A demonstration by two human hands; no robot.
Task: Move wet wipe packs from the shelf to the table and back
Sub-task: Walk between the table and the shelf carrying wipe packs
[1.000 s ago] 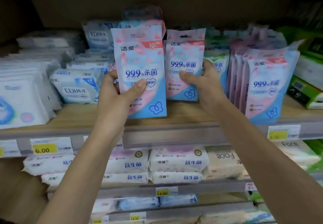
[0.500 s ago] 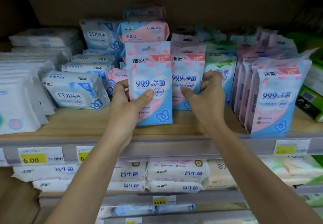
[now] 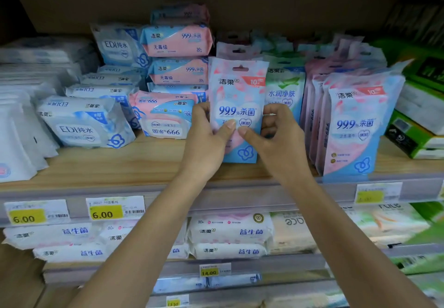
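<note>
Head view: left hand (image 3: pixel 206 144) and right hand (image 3: pixel 280 145) pinching upright pink-and-blue plastic wet wipe pack (image 3: pixel 237 86), apparently steadying it on wooden shelf (image 3: pixel 115 163).

1. The pink-and-blue pack (image 3: pixel 236 91) I hold reads "99.9%" and "10".
2. Left of it, a white-blue pack (image 3: pixel 79 127) says "EDI".
3. Below-left of it, a yellow price tag (image 3: pixel 105 214) reads "6.00".
4. Straight below it, a lower tag (image 3: pixel 209 271) reads "14.00".
</note>
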